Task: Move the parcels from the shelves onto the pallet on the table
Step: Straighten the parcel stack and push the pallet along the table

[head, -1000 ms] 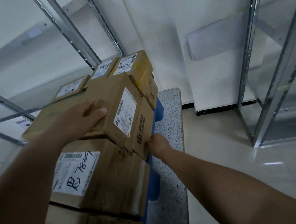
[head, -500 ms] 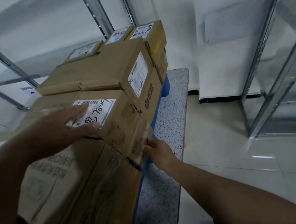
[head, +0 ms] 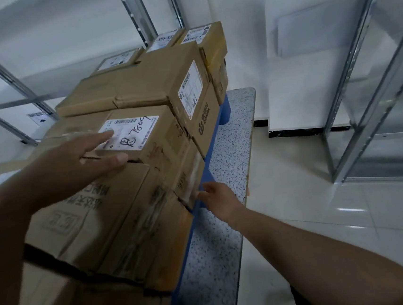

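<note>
From the head camera, cardboard parcels (head: 125, 90) were stacked several layers high on a blue pallet (head: 224, 110) that sat on a speckled bench (head: 234, 149). The left hand (head: 78, 164) lay flat, fingers (head: 100, 140) spread open, on the near edge of a small parcel with a handwritten label (head: 142, 136) that rested on top of a larger box (head: 98, 218). The right hand (head: 221, 198) reached to the stack's lower right corner, its fingers touching the taped edge of a parcel just above the pallet; whether they gripped it could not be told. Metal shelves (head: 368, 102) stood to the right, well apart from the bench.
</note>
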The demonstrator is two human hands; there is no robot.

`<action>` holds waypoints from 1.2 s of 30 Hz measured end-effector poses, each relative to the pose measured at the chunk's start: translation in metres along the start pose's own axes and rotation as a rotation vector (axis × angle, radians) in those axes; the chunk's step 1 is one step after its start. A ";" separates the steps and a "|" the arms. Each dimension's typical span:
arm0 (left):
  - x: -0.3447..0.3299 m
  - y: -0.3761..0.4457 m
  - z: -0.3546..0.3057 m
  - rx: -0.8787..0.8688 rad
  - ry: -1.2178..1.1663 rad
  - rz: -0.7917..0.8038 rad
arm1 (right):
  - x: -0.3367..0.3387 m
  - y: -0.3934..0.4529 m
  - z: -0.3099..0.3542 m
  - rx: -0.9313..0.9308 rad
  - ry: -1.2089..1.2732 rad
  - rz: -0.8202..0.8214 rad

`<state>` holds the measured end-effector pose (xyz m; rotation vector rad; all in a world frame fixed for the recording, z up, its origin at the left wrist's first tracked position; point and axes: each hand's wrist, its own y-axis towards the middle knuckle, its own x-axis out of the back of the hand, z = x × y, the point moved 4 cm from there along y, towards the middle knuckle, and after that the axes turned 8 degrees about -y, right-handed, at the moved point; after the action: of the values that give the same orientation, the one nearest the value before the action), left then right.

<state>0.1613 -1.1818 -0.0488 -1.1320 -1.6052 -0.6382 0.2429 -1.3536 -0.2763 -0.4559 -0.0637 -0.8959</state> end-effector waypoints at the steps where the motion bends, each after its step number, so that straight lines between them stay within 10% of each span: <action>1: 0.002 -0.007 0.007 -0.005 -0.008 -0.002 | -0.002 -0.005 -0.003 -0.008 0.028 0.003; 36: -0.026 -0.150 0.021 -0.030 -0.057 -0.124 | -0.052 -0.139 -0.028 0.040 -0.178 0.035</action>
<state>0.0173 -1.2358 -0.0614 -1.0874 -1.7301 -0.7181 0.1004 -1.4012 -0.2650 -0.4972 -0.2358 -0.8166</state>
